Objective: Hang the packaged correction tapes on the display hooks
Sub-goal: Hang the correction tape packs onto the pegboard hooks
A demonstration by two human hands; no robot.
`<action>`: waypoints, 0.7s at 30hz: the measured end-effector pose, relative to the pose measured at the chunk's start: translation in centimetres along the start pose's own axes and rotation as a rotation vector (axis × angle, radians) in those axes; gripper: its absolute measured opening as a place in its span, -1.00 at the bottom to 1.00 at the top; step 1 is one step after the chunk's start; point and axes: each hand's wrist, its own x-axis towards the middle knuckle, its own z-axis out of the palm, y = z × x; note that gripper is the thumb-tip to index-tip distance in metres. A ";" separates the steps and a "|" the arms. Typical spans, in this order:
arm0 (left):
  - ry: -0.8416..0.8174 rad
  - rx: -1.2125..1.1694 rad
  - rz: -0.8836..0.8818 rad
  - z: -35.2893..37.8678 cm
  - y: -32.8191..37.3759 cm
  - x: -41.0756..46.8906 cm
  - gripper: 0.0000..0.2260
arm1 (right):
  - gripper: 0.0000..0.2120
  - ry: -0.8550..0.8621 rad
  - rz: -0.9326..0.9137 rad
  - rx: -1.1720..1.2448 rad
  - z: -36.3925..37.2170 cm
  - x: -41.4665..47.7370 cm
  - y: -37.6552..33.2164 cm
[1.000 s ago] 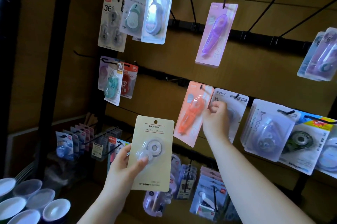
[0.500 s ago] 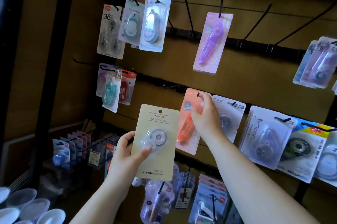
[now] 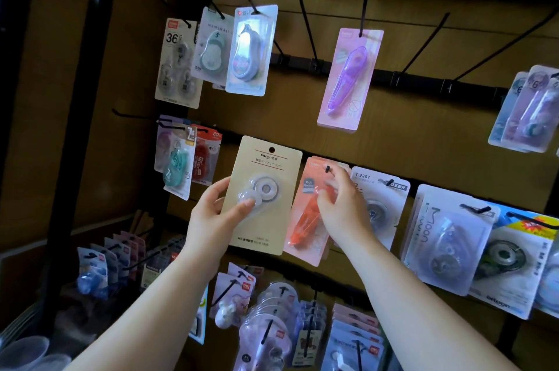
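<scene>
My left hand [image 3: 211, 219] grips a beige-carded correction tape pack [image 3: 267, 159] by its left edge, thumb on the clear blister. It holds the pack upright in front of the middle rail, hang hole at the top, on no hook. My right hand [image 3: 344, 210] is just right of it, fingers curled and blurred against the upper part of an orange correction tape pack [image 3: 305, 225]. That pack hangs on a black hook [image 3: 327, 169], whose tip shows above my fingers.
Other packs hang all around: a T-9267 pack [image 3: 381, 207] behind my right hand, a purple one [image 3: 348, 80] above, teal and red ones [image 3: 181, 165] left. Bare black hooks [image 3: 307, 26] jut from the upper rail. More packs fill the bottom row [image 3: 272, 325].
My left hand raised the beige pack up to the middle rail. My right hand moved left from the T-9267 pack onto the orange pack. The view tilted upward.
</scene>
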 end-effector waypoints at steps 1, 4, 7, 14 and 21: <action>0.002 -0.002 -0.003 -0.1 -0.1 0.1 -0.67 | -0.60 0.000 -0.008 0.004 0.0 0.0 0.1; 0.002 0.012 -0.006 -0.1 -0.6 0.2 -0.68 | -0.59 0.003 -0.018 0.018 0.1 0.1 0.3; 0.014 0.022 -0.015 -0.3 -1.0 0.0 -0.64 | -0.59 -0.013 -0.002 0.018 0.1 0.1 0.4; 0.020 0.096 -0.020 0.0 -1.8 0.7 -0.63 | -0.59 -0.022 0.006 0.033 0.0 -0.1 0.1; 0.030 0.369 -0.086 0.5 -3.9 3.7 -0.80 | -0.57 -0.016 -0.020 0.026 0.0 0.0 0.3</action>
